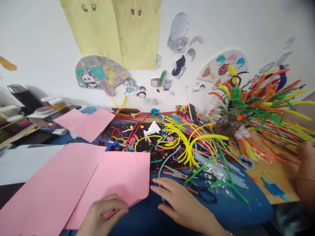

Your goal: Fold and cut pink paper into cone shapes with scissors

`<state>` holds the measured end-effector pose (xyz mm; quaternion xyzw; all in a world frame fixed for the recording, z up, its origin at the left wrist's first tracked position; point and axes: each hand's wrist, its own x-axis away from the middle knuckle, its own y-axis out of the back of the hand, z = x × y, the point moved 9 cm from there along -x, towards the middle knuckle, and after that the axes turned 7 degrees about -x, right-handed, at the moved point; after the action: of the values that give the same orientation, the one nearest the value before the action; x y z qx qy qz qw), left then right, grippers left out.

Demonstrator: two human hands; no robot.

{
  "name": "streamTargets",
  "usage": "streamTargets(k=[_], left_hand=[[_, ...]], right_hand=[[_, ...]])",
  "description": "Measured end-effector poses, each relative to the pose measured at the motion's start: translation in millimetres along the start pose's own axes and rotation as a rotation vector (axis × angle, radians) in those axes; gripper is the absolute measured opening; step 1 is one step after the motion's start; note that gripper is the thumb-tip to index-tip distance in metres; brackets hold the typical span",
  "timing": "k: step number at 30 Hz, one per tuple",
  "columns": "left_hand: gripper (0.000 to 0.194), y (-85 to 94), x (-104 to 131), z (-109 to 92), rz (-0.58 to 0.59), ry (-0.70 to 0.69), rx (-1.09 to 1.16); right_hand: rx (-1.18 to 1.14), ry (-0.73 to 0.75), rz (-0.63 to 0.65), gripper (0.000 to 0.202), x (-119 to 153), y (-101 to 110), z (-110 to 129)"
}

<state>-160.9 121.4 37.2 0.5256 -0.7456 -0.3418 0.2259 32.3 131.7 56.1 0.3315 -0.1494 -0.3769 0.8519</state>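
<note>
My left hand (105, 211) pinches the lower edge of a pink sheet (125, 173), whose near right corner curls up slightly. Just right of that sheet, my right hand (182, 203) has its fingers spread and holds nothing. Beyond its fingertips lie black-handled scissors (182, 175) with the blades apart, and another black handle loop (208, 195) shows nearby. A larger pink sheet (54, 186) overlaps the held one on the left.
Yellow pipe cleaners (189, 144) are heaped on a dark mat. A bunch of colourful pipe cleaners (256, 98) stands at the right. Another person's hand (306, 160) is at the right edge. A black bottle (26, 98) stands far left.
</note>
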Motion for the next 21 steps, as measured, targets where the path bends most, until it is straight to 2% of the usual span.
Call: streamTargets(k=[4, 7, 10, 13, 18, 21], left_hand=[[0.023, -2.3, -9, 1, -0.041, 0.099, 0.179], [0.016, -9.2, -14, -13, -0.031, 0.105, 0.298], [0.012, -17.7, -21, -28, -0.023, 0.099, 0.37], [0.021, -23.6, -32, -31, -0.067, 0.135, 0.424], [0.06, -36.6, -54, -25, -0.062, 0.16, 0.584], [0.065, -22.9, -51, -11, -0.162, 0.209, 0.549]], right_hand=[[-0.422, -0.163, -0.262, 0.045, 0, -13, -16], [-0.832, -0.203, -0.351, 0.041, -3, -32, -22], [-1.116, -0.226, -0.422, 0.05, -4, -39, -27], [-1.188, -0.238, -0.509, 0.054, 0, -34, -35], [-1.247, -0.29, -0.522, 0.063, 9, -34, -47], [-1.208, -0.264, -0.547, 0.077, 13, -27, -50]])
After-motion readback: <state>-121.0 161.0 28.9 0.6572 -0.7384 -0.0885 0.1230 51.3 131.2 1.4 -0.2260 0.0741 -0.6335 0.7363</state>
